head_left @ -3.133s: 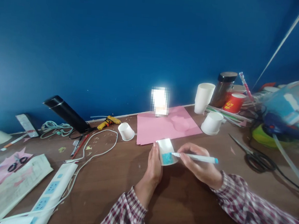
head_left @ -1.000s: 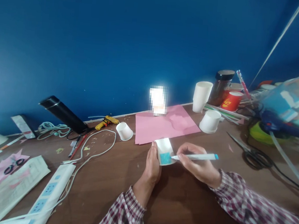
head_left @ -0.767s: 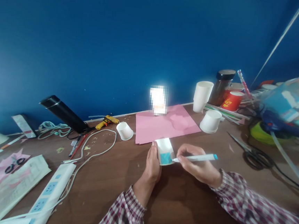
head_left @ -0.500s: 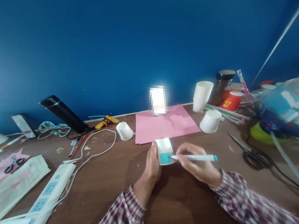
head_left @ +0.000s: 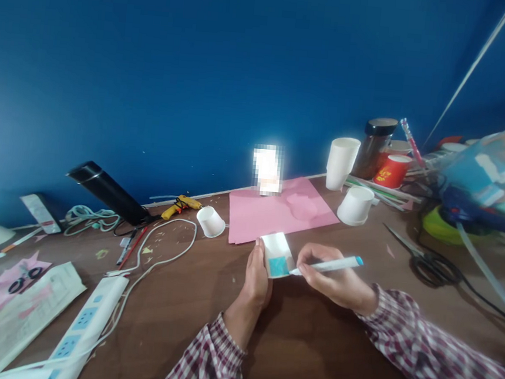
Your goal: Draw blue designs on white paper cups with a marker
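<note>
My left hand (head_left: 257, 278) is closed around the left edge of a small white paper piece (head_left: 275, 244); whether it is flat or part of a cup I cannot tell. A blue coloured patch (head_left: 279, 267) covers its lower part. Between the fingers of my right hand (head_left: 328, 276) is a white marker (head_left: 337, 264) with a blue end, tilted up to the right. Its tip meets the right edge of the patch. Just behind the hands lie pink paper sheets (head_left: 263, 214).
Scissors (head_left: 423, 260) and white paper cups (head_left: 356, 205) are to the right. On the left are a tipped paper cup (head_left: 211, 222), a yellow glue gun (head_left: 181, 207), a black bottle (head_left: 108, 191) and a power strip (head_left: 86, 322) with a cable. A blue wall (head_left: 200, 79) rises behind.
The marker has tilted more steeply and its tip has shifted slightly down and right along the patch. The blue now reaches nearer the right edge. My left hand has hardly moved.
</note>
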A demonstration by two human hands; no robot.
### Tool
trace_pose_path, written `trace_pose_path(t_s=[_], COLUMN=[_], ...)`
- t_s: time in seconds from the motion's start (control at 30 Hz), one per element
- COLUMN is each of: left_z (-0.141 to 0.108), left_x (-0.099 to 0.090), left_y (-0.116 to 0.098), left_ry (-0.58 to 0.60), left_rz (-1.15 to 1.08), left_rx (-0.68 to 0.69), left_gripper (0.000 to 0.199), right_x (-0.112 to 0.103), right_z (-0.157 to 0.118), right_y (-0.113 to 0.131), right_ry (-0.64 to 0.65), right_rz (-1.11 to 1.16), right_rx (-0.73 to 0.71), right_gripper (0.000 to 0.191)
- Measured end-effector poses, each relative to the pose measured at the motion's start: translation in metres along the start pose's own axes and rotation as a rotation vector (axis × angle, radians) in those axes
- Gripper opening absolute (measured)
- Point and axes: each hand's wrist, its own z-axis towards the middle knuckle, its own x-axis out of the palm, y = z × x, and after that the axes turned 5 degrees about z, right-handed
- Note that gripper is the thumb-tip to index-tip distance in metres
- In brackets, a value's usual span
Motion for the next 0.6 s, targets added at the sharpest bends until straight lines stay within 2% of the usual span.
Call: trace_pose_path(t_s=[0.07,0.23,0.4,0.53,0.6], left_z=[-0.0003,-0.0009,-0.0015,-0.002,-0.0024], left_x=[0.0007,0.002,0.0032,0.0037,0.0039], left_y=[-0.0007,-0.0014,-0.0033,-0.0044,-0.0049], left_ry=[-0.021,0.013,-0.003,0.024,0.031], left_rz=[-0.002,0.0,0.029,0.044,0.054], left_rx=[-0.008,-0.006,0.001,0.004,0.01], left_gripper=[0.045,0.043,0.044,0.043,0.042], right_x=[0.0,0.0017,0.0014,0.0011,0.0005], right_z=[-0.0005,-0.0016,0.0003,0.001,0.0008], right_y=[-0.0003,-0.005,-0.004,-0.0028,-0.0027], right_ry=[-0.004,-0.086,0.007,-0.058,-0.027], right_rz=[0.012,0.008,-0.011,-0.05,-0.059], right_rx=[0.014,-0.013,-0.004,-0.023,-0.009], right_gripper=[0.014,0.012,0.01,0.007,0.007])
